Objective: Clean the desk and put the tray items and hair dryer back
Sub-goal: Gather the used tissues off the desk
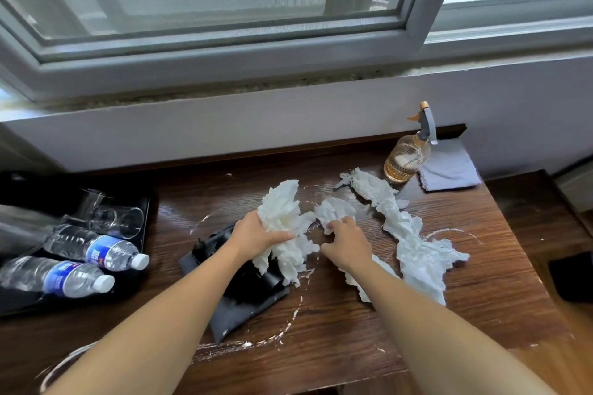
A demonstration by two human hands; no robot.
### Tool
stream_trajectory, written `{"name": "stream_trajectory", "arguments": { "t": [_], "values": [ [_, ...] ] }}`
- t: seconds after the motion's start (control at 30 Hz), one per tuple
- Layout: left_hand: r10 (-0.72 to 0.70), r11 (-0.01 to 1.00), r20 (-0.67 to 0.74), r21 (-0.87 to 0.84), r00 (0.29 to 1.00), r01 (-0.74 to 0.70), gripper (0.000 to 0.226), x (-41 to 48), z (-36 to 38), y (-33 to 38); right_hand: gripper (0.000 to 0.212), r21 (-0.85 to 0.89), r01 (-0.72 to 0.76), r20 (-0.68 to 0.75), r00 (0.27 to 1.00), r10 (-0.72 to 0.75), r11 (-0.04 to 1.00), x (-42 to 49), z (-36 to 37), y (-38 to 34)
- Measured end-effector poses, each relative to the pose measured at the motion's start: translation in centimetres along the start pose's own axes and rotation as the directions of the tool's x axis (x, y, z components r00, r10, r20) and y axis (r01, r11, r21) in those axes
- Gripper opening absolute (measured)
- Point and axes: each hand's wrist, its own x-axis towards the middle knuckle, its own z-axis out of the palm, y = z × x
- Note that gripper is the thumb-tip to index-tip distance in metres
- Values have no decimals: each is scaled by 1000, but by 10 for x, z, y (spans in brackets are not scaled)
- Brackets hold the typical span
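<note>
My left hand (253,234) grips a crumpled bunch of white tissue paper (280,212) at the middle of the wooden desk (337,324). My right hand (345,239) pinches a smaller wad of tissue (333,210) just beside it. A long strip of crumpled tissue (404,234) lies to the right. Under my left forearm lies a dark pouch with a black hair dryer (244,289), partly hidden. White smear rings mark the desk top. At the left a black tray (141,234) holds two water bottles (96,250) lying down and tipped glasses (118,220).
An amber glass spray bottle (407,157) stands at the back right next to a folded grey cloth (449,167). A dark object (574,276) lies beyond the desk's right edge. The wall and window sill run along the back.
</note>
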Motion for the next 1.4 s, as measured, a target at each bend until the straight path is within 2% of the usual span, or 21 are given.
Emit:
{"name": "stream_trajectory", "arguments": {
  "t": [0.07, 0.13, 0.23, 0.3, 0.47, 0.57, 0.73, 0.8, 0.9, 1.0, 1.1, 1.23, 1.4],
  "values": [
    [-1, 1000, -1, -15, 1000, 1, 24, 0, 1, -2, 61, 129, 56, 75, 995, -66, 990, -3, 4, -10],
    [-17, 1000, 2, -11, 1000, 17, 29, 3, 4, -5, 77, 211, 114, 162, 975, -150, 971, -7, 9, -22],
    [-32, 999, 23, 15, 999, 31, 28, 7, 7, -7, 79, 105, 175, 168, 967, -191, 979, -9, 23, -36],
    [-33, 999, 44, 9, 999, 32, 35, 10, 10, -7, 66, 56, 123, 126, 984, -129, 991, -6, 33, -41],
    [-16, 997, 99, -70, 995, 23, 52, 11, 14, -1, 3, 219, 98, -59, 994, -87, 971, -3, 26, -43],
    [57, 988, 104, -147, 993, -42, 39, 10, 11, 5, 10, 235, 78, -105, 993, -55, 969, -6, -5, -31],
    [44, 992, 10, -117, 999, -43, 28, 12, 5, 16, 12, 41, 70, -170, 983, -62, 997, -16, -60, 5],
    [21, 996, 6, -85, 1000, -21, 21, 13, 10, 17, 14, -63, 23, -137, 990, -32, 998, -24, -58, 18],
    [1, 1000, 10, -10, 1000, -1, 11, 17, 24, 11, 26, -161, -101, -16, 995, 100, 982, -34, -27, 34],
    [-32, 998, 22, 46, 999, 31, 11, 17, 39, 4, 35, -134, -165, 14, 986, 168, 977, -47, 4, 42],
    [-55, 997, 31, 62, 998, 53, 10, 16, 48, -2, 25, -148, -102, -71, 993, 92, 984, -56, 23, 44],
    [-70, 995, 27, 66, 997, 68, 11, 13, 48, -7, 4, -24, -62, -72, 996, 60, 998, -56, 20, 43],
    [-57, 997, -13, 42, 998, 58, 15, 8, 35, 2, 24, 112, -25, -100, 994, 36, 993, -49, -17, 45]
  ]
}}
